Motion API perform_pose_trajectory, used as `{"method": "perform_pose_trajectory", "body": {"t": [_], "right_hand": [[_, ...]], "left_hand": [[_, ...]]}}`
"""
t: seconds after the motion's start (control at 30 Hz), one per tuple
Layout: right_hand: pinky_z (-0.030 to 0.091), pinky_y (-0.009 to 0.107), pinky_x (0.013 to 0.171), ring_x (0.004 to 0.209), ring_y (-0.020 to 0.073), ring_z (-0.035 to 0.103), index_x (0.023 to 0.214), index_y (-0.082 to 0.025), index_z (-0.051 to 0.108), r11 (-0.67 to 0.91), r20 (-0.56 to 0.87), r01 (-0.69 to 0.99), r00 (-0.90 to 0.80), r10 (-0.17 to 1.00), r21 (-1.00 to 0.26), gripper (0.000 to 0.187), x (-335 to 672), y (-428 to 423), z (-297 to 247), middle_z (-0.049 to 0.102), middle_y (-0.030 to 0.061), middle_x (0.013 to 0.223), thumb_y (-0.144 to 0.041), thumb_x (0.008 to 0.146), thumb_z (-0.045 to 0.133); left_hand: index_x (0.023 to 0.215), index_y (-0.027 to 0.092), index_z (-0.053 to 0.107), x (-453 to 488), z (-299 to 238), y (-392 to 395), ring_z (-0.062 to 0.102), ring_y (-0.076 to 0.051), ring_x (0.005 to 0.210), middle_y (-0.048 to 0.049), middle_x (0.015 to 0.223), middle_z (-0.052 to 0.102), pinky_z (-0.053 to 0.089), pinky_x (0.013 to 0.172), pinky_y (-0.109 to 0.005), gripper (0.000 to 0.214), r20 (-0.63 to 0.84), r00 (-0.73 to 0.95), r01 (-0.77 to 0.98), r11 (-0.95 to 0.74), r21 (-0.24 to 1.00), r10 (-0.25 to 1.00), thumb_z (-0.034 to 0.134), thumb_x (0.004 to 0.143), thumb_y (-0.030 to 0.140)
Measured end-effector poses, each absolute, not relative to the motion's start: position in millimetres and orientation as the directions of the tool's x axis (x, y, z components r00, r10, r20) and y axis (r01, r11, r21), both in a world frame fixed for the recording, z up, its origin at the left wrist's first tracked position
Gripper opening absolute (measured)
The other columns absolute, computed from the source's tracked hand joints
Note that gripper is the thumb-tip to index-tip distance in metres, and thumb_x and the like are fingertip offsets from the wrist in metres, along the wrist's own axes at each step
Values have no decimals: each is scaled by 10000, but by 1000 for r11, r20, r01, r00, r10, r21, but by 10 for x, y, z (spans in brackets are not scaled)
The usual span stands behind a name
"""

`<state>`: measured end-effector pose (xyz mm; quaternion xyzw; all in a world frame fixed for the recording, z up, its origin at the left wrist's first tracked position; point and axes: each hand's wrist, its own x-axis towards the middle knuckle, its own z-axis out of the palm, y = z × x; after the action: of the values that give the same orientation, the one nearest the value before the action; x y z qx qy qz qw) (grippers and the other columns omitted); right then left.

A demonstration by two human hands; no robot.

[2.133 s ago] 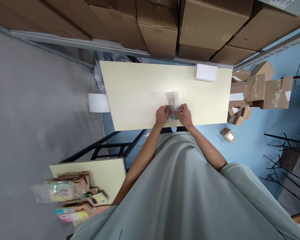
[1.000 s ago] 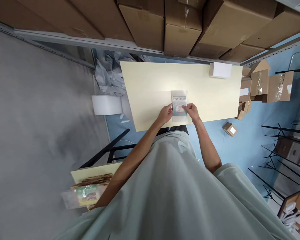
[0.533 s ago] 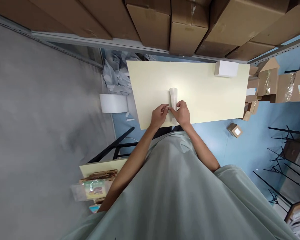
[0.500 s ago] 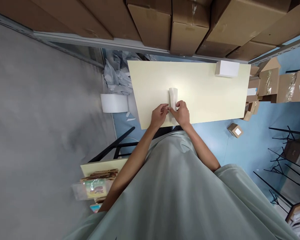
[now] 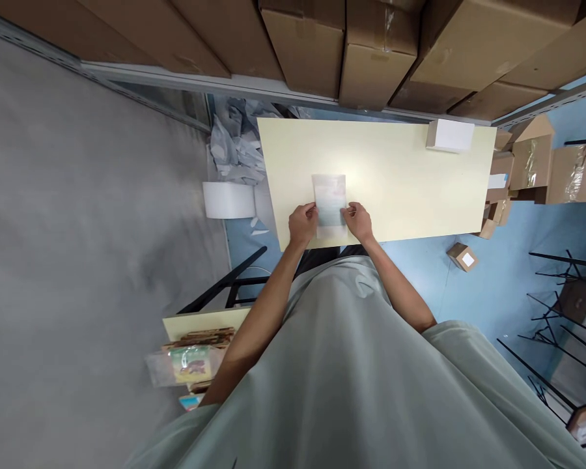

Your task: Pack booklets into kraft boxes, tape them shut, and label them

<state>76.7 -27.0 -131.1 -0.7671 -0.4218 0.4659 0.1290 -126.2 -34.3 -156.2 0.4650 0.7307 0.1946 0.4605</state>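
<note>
Both side edges of a flat, pale packet in a clear plastic sleeve (image 5: pixel 329 203) are pinched: left hand (image 5: pixel 303 225) closed on its left edge, right hand (image 5: pixel 358 221) on its right. It sits between them, over the pale yellow tabletop (image 5: pixel 410 189). I cannot read its blurred print.

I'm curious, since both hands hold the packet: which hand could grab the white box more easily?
Probably the right. The right hand pinches the packet on the side toward the white box in the far right corner of the table; the left hand is farther off.
</note>
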Motion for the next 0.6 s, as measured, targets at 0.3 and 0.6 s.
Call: {"method": "perform_pose_trajectory", "body": {"t": [0.3, 0.6], "right_hand": [[564, 318, 842, 913, 190, 680, 975, -266, 565, -699, -662, 352, 241, 710, -622, 411, 550, -197, -1265, 686, -6, 988, -476, 798, 871], [507, 310, 723, 789, 182, 624, 879, -264, 598, -636, -643, 331, 103, 759, -697, 362, 604, -195, -943, 656, -35, 806, -553, 826, 810]], "left_hand": [[1145, 206, 824, -1357, -1651, -330, 805, -259, 974, -95, 1099, 865, 656, 927, -386, 277, -566, -172, 377, 585, 719, 806, 665, 962, 340], [1096, 234, 801, -1308, -1439, -338, 785, -218, 926, -62, 1015, 841, 645, 892, -355, 230, -509, -194, 355, 544, 760, 838, 680, 948, 362]]}}
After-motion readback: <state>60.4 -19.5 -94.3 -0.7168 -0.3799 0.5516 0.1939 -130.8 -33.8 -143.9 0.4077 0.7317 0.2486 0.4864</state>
